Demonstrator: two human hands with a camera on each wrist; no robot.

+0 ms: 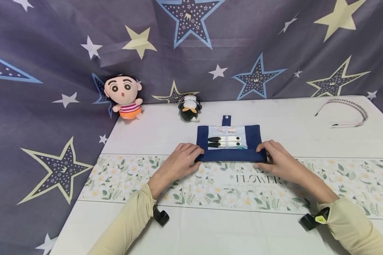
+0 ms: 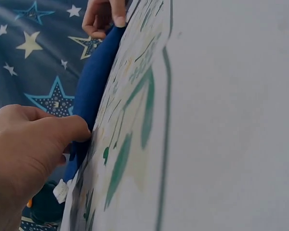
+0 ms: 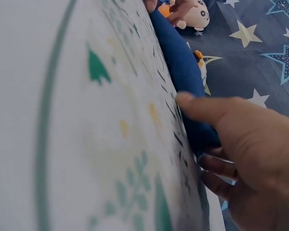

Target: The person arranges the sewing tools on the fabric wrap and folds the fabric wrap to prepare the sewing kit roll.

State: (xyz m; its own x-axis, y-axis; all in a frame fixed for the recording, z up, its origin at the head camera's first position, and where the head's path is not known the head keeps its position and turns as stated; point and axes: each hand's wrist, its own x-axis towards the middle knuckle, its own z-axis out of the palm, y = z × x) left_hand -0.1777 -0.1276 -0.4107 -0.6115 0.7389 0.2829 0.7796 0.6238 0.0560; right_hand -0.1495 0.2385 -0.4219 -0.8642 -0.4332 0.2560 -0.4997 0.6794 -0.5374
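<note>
A navy fabric tool case lies unfolded on the table, its near edge turned up into a band. Inside, on a pale blue lining, two white tools with black ends sit side by side under a strap, and a small pink item is above them. My left hand grips the case's near left corner, thumb and fingers pinching the rolled edge in the left wrist view. At the near right corner, my right hand holds the edge between thumb and fingers; part of the fingers is hidden behind it.
A snap tab sticks out from the case's far side. Behind stand a plush boy doll and a penguin plush near the starry curtain. A beaded headband lies at the far right. A flower-printed strip crosses the white table.
</note>
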